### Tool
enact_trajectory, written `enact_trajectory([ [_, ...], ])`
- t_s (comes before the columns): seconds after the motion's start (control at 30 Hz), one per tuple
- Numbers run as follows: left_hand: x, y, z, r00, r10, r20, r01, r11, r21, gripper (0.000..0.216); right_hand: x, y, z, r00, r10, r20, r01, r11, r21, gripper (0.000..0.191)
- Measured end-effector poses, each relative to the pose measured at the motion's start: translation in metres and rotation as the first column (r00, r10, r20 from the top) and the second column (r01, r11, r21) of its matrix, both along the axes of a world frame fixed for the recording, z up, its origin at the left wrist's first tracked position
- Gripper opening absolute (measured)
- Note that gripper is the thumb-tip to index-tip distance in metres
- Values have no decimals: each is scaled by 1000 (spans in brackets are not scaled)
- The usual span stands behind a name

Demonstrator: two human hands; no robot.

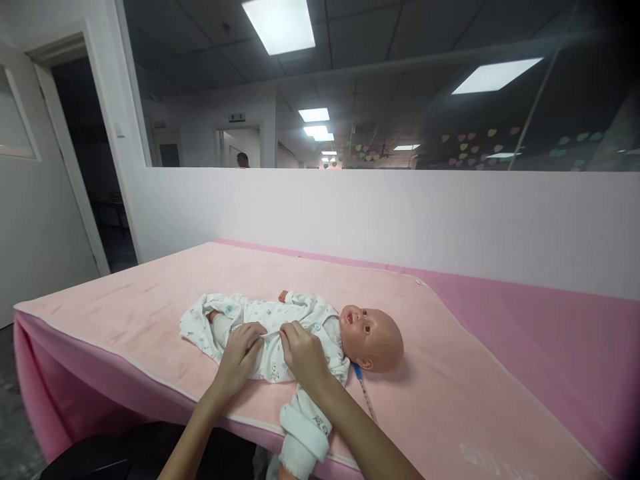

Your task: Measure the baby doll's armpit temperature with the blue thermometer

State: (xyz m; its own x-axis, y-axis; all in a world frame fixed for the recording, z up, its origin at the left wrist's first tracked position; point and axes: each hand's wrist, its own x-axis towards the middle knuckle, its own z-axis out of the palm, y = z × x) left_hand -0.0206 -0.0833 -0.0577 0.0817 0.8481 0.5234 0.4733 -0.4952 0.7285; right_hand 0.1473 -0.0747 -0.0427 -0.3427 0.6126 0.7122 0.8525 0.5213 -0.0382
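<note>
A baby doll [373,339] lies on its back, its bald head to the right and its face up. It wears a white baby gown [273,367] with small green and dark prints. My left hand [240,350] pinches the gown's front edge at the doll's belly, thumb and fingers closed. Beside it, my right hand [303,350] pinches the same edge nearer the chest, and the cloth stretches between both hands. The doll's near arm in a white sleeve [305,430] hangs over the table's front edge. One small doll hand [283,296] shows at the far side.
A thin stick with a blue end [357,371] lies by the doll's neck. Under the doll spreads a peach pad [165,287] over a pink cloth [550,320]. A white wall [350,213] with a window stands behind, and a door [40,200] at left. A person's head [243,160] shows behind the glass.
</note>
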Motion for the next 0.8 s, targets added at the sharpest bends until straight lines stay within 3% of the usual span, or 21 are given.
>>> enact_trajectory([
  [0.1,-7,1,-2,970,-43,240,62,996,-71,26,0,0,0,1000,-2,-30,3,1000,2,17],
  [0.17,-10,3,-4,958,-56,282,84,993,-87,28,0,0,0,999,-2,-42,2,1000,6,17],
  [0.53,-1,7,-6,999,42,29,-42,999,9,25,0,1,-1,999,14,-50,-14,1000,4,17],
  [0.8,4,4,4,970,86,-225,-67,994,90,19,1,-2,6,996,53,-72,-56,997,-44,19],
])
